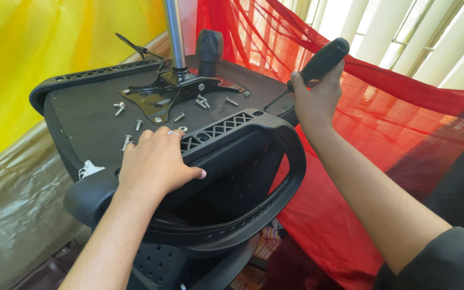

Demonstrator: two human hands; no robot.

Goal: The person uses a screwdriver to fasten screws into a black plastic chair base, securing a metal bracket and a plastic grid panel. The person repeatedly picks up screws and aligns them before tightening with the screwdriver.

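An upturned black office chair seat (87,129) lies in front of me, its underside facing up. A black metal mounting plate (162,96) with a chrome post (175,32) sits on it. Several loose silver bolts (202,101) lie scattered across the underside. My left hand (154,161) rests flat on the near black armrest (253,156), fingertips next to a bolt. My right hand (312,99) grips the black handle of a screwdriver (323,60), whose thin shaft angles down to the seat's right edge.
Yellow fabric (38,43) hangs at the left and sheer red fabric (382,123) drapes at the right. White vertical blinds (404,32) fill the top right. A second armrest (98,72) runs along the seat's far left side.
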